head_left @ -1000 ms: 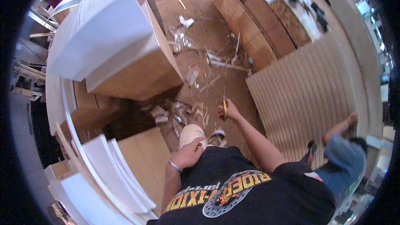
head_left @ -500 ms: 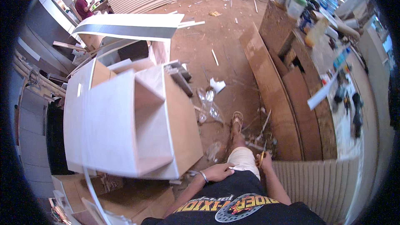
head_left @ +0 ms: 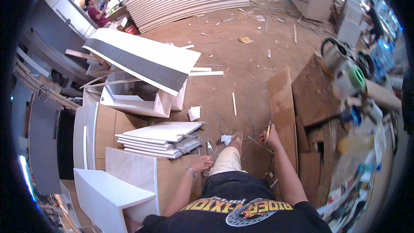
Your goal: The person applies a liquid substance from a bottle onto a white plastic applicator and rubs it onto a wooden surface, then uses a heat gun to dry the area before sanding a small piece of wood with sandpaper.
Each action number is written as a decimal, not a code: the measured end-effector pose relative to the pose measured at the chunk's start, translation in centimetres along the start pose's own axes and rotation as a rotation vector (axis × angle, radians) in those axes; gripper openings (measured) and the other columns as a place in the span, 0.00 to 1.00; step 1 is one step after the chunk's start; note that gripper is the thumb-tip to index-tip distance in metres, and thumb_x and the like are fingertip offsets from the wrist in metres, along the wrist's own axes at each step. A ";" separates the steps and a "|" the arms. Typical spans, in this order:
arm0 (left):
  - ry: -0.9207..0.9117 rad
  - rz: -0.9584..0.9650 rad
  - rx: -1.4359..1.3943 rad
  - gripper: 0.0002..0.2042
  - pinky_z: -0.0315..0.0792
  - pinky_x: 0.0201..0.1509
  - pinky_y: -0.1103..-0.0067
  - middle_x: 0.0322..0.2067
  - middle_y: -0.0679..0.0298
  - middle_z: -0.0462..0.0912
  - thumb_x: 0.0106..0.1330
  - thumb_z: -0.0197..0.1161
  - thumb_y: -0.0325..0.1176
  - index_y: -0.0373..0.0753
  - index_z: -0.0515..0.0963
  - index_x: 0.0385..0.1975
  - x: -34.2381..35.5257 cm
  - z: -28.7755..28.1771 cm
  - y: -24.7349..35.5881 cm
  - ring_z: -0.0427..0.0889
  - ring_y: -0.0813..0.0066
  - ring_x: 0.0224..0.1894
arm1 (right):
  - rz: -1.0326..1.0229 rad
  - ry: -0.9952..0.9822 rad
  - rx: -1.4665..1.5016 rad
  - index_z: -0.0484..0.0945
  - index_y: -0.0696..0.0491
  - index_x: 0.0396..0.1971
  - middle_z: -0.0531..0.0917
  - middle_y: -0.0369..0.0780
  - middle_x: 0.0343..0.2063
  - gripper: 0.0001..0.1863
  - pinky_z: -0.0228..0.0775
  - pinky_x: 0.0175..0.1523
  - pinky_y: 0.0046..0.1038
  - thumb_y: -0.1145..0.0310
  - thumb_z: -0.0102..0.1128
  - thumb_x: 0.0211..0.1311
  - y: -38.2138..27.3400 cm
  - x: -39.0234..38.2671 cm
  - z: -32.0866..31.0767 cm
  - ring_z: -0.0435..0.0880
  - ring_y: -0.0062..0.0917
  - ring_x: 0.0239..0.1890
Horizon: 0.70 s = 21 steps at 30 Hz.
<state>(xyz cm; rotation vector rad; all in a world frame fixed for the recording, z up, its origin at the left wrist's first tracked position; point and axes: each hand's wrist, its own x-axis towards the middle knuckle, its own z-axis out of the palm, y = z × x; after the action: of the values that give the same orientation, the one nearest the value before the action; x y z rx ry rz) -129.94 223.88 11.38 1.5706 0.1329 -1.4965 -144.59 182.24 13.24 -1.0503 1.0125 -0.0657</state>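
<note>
My right hand (head_left: 271, 139) is closed around a slim yellow-handled tool (head_left: 268, 133) that looks like scissors, its dark narrow end pointing forward. It is held out above the floor, beside a long brown board (head_left: 284, 112) standing on edge. My left hand (head_left: 202, 164) hangs by my left thigh, fingers loosely bent and nothing visible in them. Nearest to it are a wooden cabinet box (head_left: 172, 177) and a stack of white panels (head_left: 159, 134) with grey wrapping along one end.
A white board with a dark stripe (head_left: 142, 62) lies across a cabinet frame (head_left: 161, 105) ahead left. Cluttered bench on the right holds a kettle (head_left: 335, 57) and a green-lidded jug (head_left: 351, 80). Stacked sheets (head_left: 185, 0) stand far ahead. A person (head_left: 97, 14) is far left. Offcuts litter the floor.
My view has moved forward, with the cabinet boxes now lower and the white panels fully seen. My right hand has risen forward with the tool; my left has moved off my lap.
</note>
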 end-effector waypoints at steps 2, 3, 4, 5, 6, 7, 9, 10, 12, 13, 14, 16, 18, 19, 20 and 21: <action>0.196 -0.124 -0.081 0.17 0.78 0.52 0.76 0.50 0.58 0.82 0.73 0.53 0.37 0.38 0.72 0.58 4.9 -6.0 2.3 0.83 0.69 0.48 | -0.013 0.008 0.039 0.57 0.51 0.50 0.75 0.46 0.28 0.17 0.72 0.21 0.33 0.74 0.49 0.65 -4.3 8.7 -0.4 0.75 0.33 0.17; 0.290 -0.124 -0.238 0.17 0.78 0.52 0.75 0.50 0.57 0.82 0.73 0.52 0.36 0.39 0.71 0.58 6.9 -8.4 3.8 0.83 0.66 0.47 | -0.032 0.000 0.021 0.57 0.50 0.50 0.75 0.46 0.30 0.16 0.72 0.21 0.33 0.73 0.49 0.66 -5.1 13.3 -0.6 0.75 0.33 0.17; 0.340 -0.074 -0.376 0.16 0.79 0.50 0.73 0.48 0.55 0.83 0.72 0.52 0.36 0.39 0.73 0.56 9.2 -9.9 7.1 0.84 0.64 0.46 | -0.040 0.014 -0.008 0.57 0.50 0.50 0.75 0.47 0.31 0.15 0.72 0.22 0.33 0.71 0.49 0.67 -5.7 17.6 -1.2 0.75 0.33 0.17; 0.389 -0.030 -0.518 0.15 0.79 0.48 0.71 0.46 0.53 0.84 0.72 0.51 0.37 0.40 0.75 0.54 11.1 -11.0 10.5 0.84 0.62 0.45 | -0.024 0.023 -0.046 0.57 0.49 0.49 0.75 0.47 0.32 0.15 0.72 0.22 0.33 0.70 0.49 0.69 -6.9 21.0 -1.8 0.75 0.33 0.17; 0.438 0.012 -0.658 0.15 0.79 0.47 0.70 0.45 0.52 0.84 0.72 0.51 0.37 0.40 0.76 0.52 13.7 -11.6 14.0 0.84 0.60 0.44 | -0.005 0.036 -0.121 0.57 0.49 0.50 0.75 0.47 0.32 0.13 0.72 0.22 0.33 0.68 0.46 0.70 -10.0 23.8 -1.4 0.75 0.34 0.17; 0.488 0.052 0.303 0.14 0.79 0.44 0.66 0.40 0.49 0.84 0.71 0.51 0.38 0.39 0.79 0.47 16.8 -11.7 19.7 0.84 0.57 0.42 | 0.035 0.065 -0.207 0.58 0.49 0.50 0.75 0.47 0.32 0.12 0.73 0.22 0.33 0.66 0.44 0.72 -12.2 25.4 -2.2 0.76 0.34 0.18; 0.525 0.256 1.261 0.14 0.76 0.40 0.61 0.32 0.47 0.83 0.69 0.53 0.42 0.39 0.81 0.37 22.9 -11.2 34.9 0.84 0.52 0.39 | 0.002 0.143 -0.426 0.59 0.49 0.52 0.76 0.47 0.32 0.12 0.74 0.23 0.33 0.63 0.42 0.73 -16.2 28.4 -4.1 0.78 0.35 0.19; 0.616 0.427 1.254 0.15 0.75 0.39 0.60 0.29 0.48 0.82 0.68 0.55 0.45 0.39 0.81 0.33 26.3 -10.3 42.3 0.83 0.50 0.36 | -0.087 0.189 -0.564 0.59 0.49 0.52 0.76 0.47 0.33 0.13 0.75 0.23 0.33 0.63 0.43 0.73 -18.4 31.8 -5.7 0.79 0.35 0.20; 0.473 0.594 0.744 0.14 0.75 0.43 0.65 0.34 0.51 0.83 0.69 0.56 0.43 0.38 0.80 0.38 32.6 -7.4 54.9 0.83 0.57 0.40 | -0.087 0.161 -0.303 0.59 0.49 0.53 0.75 0.46 0.32 0.16 0.75 0.24 0.35 0.66 0.49 0.69 -23.6 35.8 -7.0 0.80 0.35 0.23; 0.375 0.650 0.584 0.14 0.75 0.45 0.68 0.36 0.53 0.83 0.69 0.56 0.42 0.38 0.80 0.41 35.8 -4.8 62.1 0.83 0.60 0.41 | -0.066 0.133 0.002 0.59 0.49 0.53 0.75 0.45 0.31 0.18 0.76 0.25 0.35 0.68 0.52 0.66 -26.9 37.8 -7.4 0.81 0.34 0.24; 0.279 0.700 0.470 0.14 0.75 0.47 0.71 0.39 0.55 0.84 0.70 0.57 0.41 0.37 0.79 0.44 37.9 -1.8 69.6 0.83 0.64 0.43 | -0.059 0.111 0.146 0.59 0.49 0.53 0.75 0.44 0.31 0.21 0.76 0.26 0.36 0.69 0.56 0.64 -30.6 40.1 -7.7 0.81 0.34 0.25; 0.153 0.752 0.434 0.15 0.75 0.51 0.76 0.44 0.58 0.84 0.70 0.58 0.39 0.36 0.78 0.49 42.0 3.1 83.7 0.83 0.71 0.46 | -0.040 0.124 0.189 0.60 0.49 0.52 0.74 0.42 0.29 0.22 0.77 0.27 0.37 0.71 0.58 0.62 -36.9 45.4 -8.1 0.81 0.33 0.26; 0.102 0.671 0.634 0.17 0.75 0.53 0.74 0.42 0.62 0.84 0.71 0.58 0.38 0.35 0.76 0.53 46.5 5.9 94.7 0.82 0.74 0.46 | -0.007 0.163 0.166 0.60 0.49 0.49 0.72 0.40 0.28 0.19 0.78 0.28 0.37 0.70 0.57 0.62 -42.7 50.8 -8.6 0.79 0.31 0.25; 0.104 0.717 0.641 0.16 0.75 0.53 0.74 0.42 0.62 0.84 0.71 0.57 0.38 0.36 0.76 0.53 50.2 6.4 98.5 0.82 0.75 0.45 | -0.010 0.184 0.193 0.60 0.49 0.48 0.72 0.40 0.27 0.18 0.78 0.28 0.37 0.71 0.57 0.62 -45.6 54.2 -8.8 0.78 0.30 0.24; 0.128 0.773 0.640 0.15 0.75 0.52 0.74 0.41 0.63 0.84 0.72 0.56 0.38 0.36 0.77 0.52 54.4 6.0 102.0 0.82 0.76 0.44 | -0.023 0.186 0.211 0.60 0.49 0.46 0.71 0.39 0.27 0.17 0.78 0.28 0.37 0.71 0.56 0.62 -48.5 58.3 -9.3 0.77 0.29 0.24; 0.153 0.828 0.636 0.15 0.75 0.51 0.75 0.40 0.64 0.84 0.72 0.56 0.37 0.37 0.77 0.52 58.4 5.4 105.1 0.81 0.77 0.43 | -0.034 0.187 0.226 0.60 0.49 0.44 0.70 0.38 0.26 0.16 0.78 0.28 0.36 0.71 0.56 0.62 -51.7 62.6 -9.6 0.76 0.29 0.23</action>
<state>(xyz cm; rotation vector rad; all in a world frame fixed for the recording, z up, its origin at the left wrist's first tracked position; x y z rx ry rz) -52.30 132.31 19.49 1.8828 -0.8843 -0.7749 -95.19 117.25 9.17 -0.8660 1.1270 -0.3039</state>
